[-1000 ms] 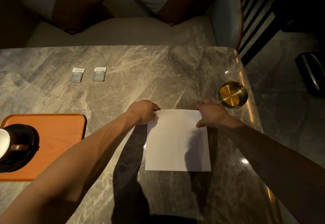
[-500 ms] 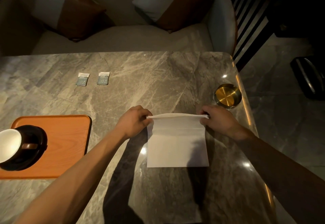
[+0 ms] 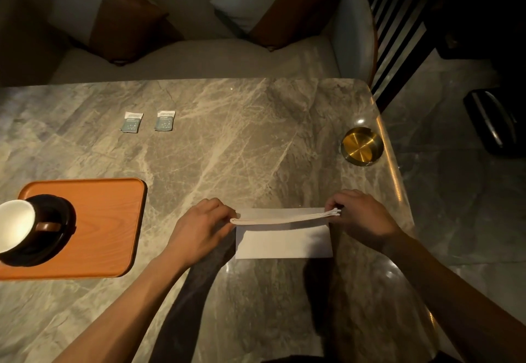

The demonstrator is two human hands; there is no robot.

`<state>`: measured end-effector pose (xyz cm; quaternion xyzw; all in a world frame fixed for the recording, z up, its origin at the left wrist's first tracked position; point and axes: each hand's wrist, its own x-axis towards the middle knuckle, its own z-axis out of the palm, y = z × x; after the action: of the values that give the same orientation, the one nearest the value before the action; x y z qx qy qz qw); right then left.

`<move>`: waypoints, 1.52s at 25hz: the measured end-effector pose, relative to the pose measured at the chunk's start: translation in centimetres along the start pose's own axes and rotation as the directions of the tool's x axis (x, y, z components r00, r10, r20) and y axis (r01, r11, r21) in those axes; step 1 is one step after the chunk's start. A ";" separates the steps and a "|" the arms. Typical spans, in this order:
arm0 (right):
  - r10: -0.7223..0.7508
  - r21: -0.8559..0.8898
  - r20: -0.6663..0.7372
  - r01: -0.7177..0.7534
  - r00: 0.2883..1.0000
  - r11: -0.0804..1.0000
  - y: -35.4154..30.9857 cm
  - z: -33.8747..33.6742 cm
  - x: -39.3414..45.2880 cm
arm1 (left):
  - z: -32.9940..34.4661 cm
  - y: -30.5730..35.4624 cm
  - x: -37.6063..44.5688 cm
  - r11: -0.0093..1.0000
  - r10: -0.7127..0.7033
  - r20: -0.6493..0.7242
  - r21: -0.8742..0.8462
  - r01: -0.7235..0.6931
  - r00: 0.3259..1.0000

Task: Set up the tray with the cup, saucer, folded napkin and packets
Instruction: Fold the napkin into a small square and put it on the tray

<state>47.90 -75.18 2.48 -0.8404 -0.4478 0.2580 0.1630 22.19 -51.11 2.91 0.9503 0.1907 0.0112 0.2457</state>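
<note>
Both hands, ours, are closed on the napkin (image 3: pixel 284 241): left hand (image 3: pixel 199 227) pinching the left end of the raised edge, right hand (image 3: pixel 360 216) pinching the right end, where several white layers show between the fingertips.

Item: napkin, white, on the table (image 3: pixel 242 140) directly in front of us. Its near part lies flat; its far edge is lifted and carried over toward us. Step in hand, as we judge it: folding the napkin in half. Next move calls for laying the lifted edge down square on the near edge, corners matched, then pressing the crease flat. The layers at the right end look loose and could slip apart.

Item: tray (image 3: pixel 108 220), orange, at our left, well apart from the napkin. Contents: one dark saucer (image 3: pixel 64 220) at its left side, and on the saucer one cup (image 3: pixel 17 224), dark outside and white inside, handle pointing right. We cannot tell if the cup holds anything. The tray's right part is bare, room enough for napkin and packets, we reckon.

Item: two packets (image 3: pixel 131 122) (image 3: pixel 164 120), teal and white, side by side on the table beyond the tray, not yet loaded.

Item: brass dish (image 3: pixel 361 146), round, near the table's right edge.
</note>
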 end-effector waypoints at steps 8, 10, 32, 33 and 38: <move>-0.149 -0.111 -0.104 0.137 0.983 0.984 0.9 3.3 -3.3 | 2.5 -0.5 -2.7 0.981 0.104 0.092 0.153 -0.117 0.990; -0.122 -0.108 -0.096 0.112 0.988 0.988 1.1 4.0 -3.6 | 3.1 -0.4 -3.1 0.970 0.156 0.114 0.171 -0.174 0.981; -0.239 -0.313 -0.121 0.192 0.963 0.930 -1.3 9.2 -2.8 | 8.6 1.6 -2.3 0.983 0.115 -0.060 0.149 -0.105 0.992; -0.237 -0.325 -0.114 0.189 0.965 0.927 -1.9 9.9 -2.1 | 9.2 2.5 -1.5 0.987 0.068 -0.068 0.152 -0.057 0.995; -0.185 -0.399 -0.049 0.151 0.981 0.905 -1.8 12.2 0.1 | 12.6 4.9 -0.2 0.960 -0.121 0.054 0.261 0.103 0.991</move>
<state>39.66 -73.60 -6.57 -0.8246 -0.5537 0.1114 0.0317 25.21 -60.99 -5.86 0.9616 0.2356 -0.0606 0.1268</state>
